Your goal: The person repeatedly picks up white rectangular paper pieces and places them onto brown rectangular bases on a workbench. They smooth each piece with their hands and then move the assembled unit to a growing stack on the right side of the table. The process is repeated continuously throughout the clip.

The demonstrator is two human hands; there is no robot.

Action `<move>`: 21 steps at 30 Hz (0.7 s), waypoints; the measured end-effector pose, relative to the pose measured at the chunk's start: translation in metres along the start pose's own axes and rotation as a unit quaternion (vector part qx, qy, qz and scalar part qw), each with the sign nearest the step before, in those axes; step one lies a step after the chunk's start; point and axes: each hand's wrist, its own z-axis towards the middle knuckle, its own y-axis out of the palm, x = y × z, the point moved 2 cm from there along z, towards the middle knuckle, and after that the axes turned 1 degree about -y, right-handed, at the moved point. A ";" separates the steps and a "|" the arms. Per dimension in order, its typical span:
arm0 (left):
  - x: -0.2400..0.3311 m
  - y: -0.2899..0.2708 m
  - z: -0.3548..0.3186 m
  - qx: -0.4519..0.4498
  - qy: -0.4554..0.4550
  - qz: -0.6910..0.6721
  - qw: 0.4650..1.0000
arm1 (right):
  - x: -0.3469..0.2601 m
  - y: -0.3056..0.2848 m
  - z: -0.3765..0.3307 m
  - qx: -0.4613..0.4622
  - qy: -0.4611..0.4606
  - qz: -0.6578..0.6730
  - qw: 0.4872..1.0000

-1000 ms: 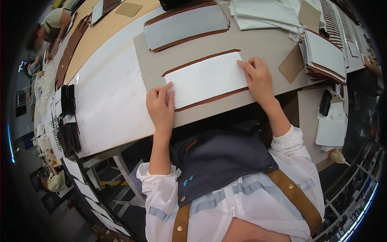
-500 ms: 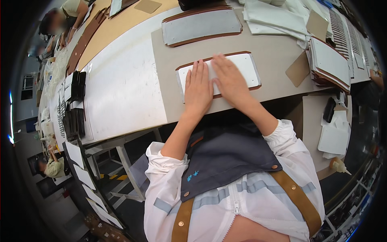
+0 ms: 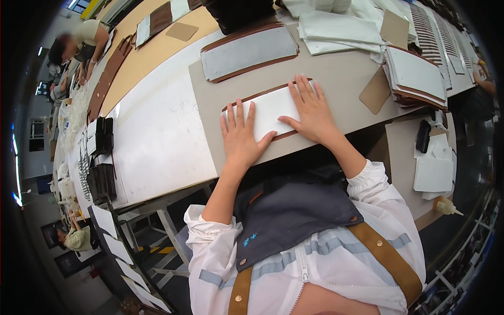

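Note:
A white rectangular sheet (image 3: 274, 108) lies on a slightly larger brown panel (image 3: 286, 135), whose edges show along its far and near sides. Flat on the sheet's left end rests my left hand (image 3: 240, 137), fingers spread. My right hand (image 3: 313, 112) presses on the right end, its thumb pointing inward and its fingers apart. Neither hand grips anything. Just beyond them is a stack of brown panels topped with a grey-white sheet (image 3: 249, 52). Beneath the work lies a grey-beige board (image 3: 210, 100).
White pieces (image 3: 341, 32) are piled at the far right, near a stack of white and brown panels (image 3: 417, 76). Black folded pieces (image 3: 101, 178) stand at the left. A glue bottle (image 3: 446, 206) lies on the lower right shelf. Another person (image 3: 86, 44) works at far left.
My hands have moved apart, from side by side at the sheet's middle to its two ends, and their fingers have spread. The whole view has shifted slightly.

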 end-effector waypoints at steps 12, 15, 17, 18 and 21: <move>-0.034 -0.010 0.086 -0.045 -0.068 -0.159 0.984 | 0.046 -0.010 -0.028 0.156 0.165 0.468 0.854; -0.030 -0.031 0.086 0.039 0.022 -0.144 0.989 | 0.056 -0.008 -0.030 0.164 0.171 0.474 0.848; -0.015 -0.059 0.080 0.107 0.077 -0.173 0.976 | 0.053 -0.016 -0.027 0.146 0.198 0.495 0.833; -0.009 -0.069 0.077 0.140 0.106 -0.189 0.966 | 0.053 -0.021 -0.026 0.139 0.214 0.504 0.825; -0.005 -0.081 0.065 0.172 0.081 -0.250 0.949 | 0.054 -0.043 -0.022 0.099 0.199 0.584 0.781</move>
